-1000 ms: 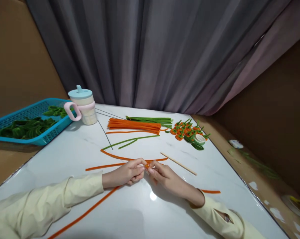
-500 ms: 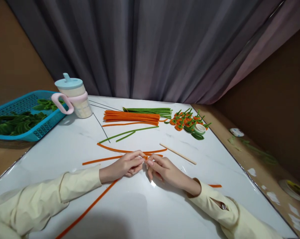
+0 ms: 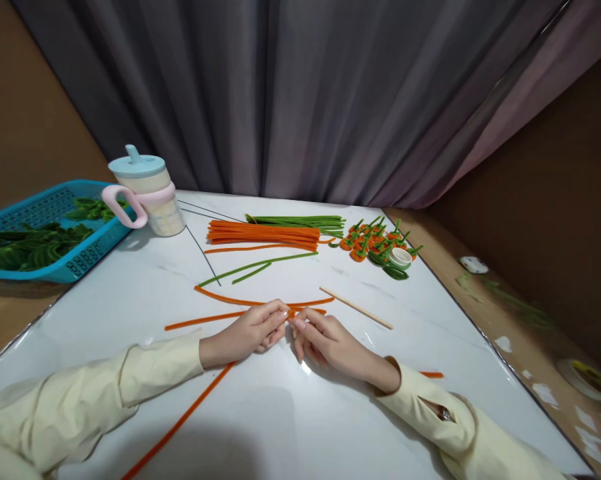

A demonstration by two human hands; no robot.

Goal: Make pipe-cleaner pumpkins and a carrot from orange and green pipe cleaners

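Note:
My left hand [image 3: 255, 331] and my right hand [image 3: 325, 338] meet at the middle of the table, fingertips pinched on a small bent part of an orange pipe cleaner [image 3: 292, 314]. Most of that bent part is hidden by the fingers. A long orange length [image 3: 180, 420] runs from under my left hand toward the front edge; it appears to belong to the same piece. Just beyond the hands lie loose orange pipe cleaners [image 3: 205, 321], partly covered by my left fingers. A thin wooden stick [image 3: 356, 308] lies beyond my right hand.
Bundles of orange [image 3: 263, 235] and green pipe cleaners [image 3: 295, 222] lie at the back. Small orange-and-green pipe-cleaner pieces [image 3: 359, 247] cluster at right beside a white ring [image 3: 400, 257]. At left stand a lidded cup [image 3: 163, 212] and a blue basket [image 3: 93, 252] of green pieces.
The trailing orange length has shifted slightly to the right at the front. Both hands stay almost in place, with small finger movements at the pinched part.

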